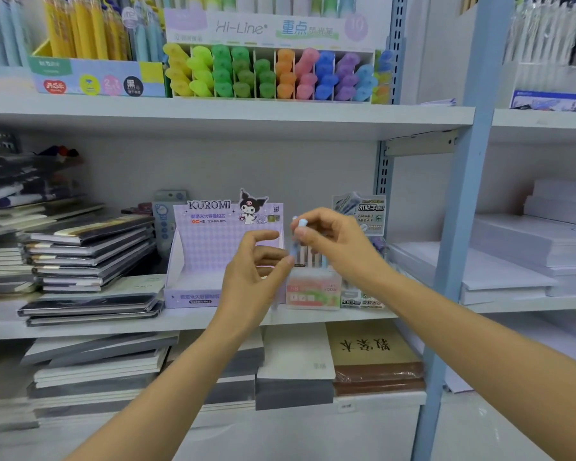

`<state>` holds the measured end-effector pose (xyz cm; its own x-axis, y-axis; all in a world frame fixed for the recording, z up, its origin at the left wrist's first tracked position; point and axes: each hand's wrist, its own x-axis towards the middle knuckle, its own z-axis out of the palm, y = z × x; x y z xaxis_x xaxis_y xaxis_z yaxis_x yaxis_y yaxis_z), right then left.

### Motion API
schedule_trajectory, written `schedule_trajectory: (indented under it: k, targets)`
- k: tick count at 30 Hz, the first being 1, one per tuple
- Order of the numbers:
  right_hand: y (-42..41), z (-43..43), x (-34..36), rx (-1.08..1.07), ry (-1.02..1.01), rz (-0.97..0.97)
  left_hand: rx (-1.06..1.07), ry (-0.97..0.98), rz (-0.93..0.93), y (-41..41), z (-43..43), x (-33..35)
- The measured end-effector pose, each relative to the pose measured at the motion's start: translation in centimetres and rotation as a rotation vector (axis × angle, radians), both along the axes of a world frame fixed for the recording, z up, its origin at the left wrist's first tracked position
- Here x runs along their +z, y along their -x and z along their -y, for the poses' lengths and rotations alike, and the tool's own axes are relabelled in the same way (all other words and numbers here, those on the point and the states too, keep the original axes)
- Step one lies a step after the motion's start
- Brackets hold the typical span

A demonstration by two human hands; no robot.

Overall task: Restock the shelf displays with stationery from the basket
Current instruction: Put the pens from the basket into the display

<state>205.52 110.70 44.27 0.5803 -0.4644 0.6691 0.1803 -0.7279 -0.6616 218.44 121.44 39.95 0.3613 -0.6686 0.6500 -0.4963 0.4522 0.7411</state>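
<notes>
Our right hand (326,241) pinches the thin pen (301,223) near its top, in front of the shelf (80,327). It looks light, stiff and slippery. Our left hand (253,271) curls by its low end; we cannot tell if that grip holds.

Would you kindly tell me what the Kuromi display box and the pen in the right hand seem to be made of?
Kuromi display box: printed cardboard, matte, judging by folded flaps and cut-out header. The pen, pinched by the right hand: probably smooth plastic, pale blue; blur leaves it uncertain.
</notes>
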Motion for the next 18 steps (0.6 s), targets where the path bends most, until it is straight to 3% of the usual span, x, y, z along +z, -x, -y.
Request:
schedule_trajectory:
  k: [5,8,12,18]
  targets:
    - [1.2,2.3,1.3,-0.137,-0.087,0.289,0.299,-0.152,0.548,-2.1,1.2,-2.6]
    - [1.1,3.9,1.0,-0.225,-0.048,0.327,0.380,-0.259,0.776,-2.9,2.0,-4.4]
    - [-0.4,5.9,-0.4,-0.284,-0.072,0.206,0.406,-0.338,0.874,-3.3,2.8,-5.7]
    - [-3.0,7.1,-1.2,-0.307,0.026,0.023,0.444,-0.235,0.861,-3.4,3.2,-6.4]
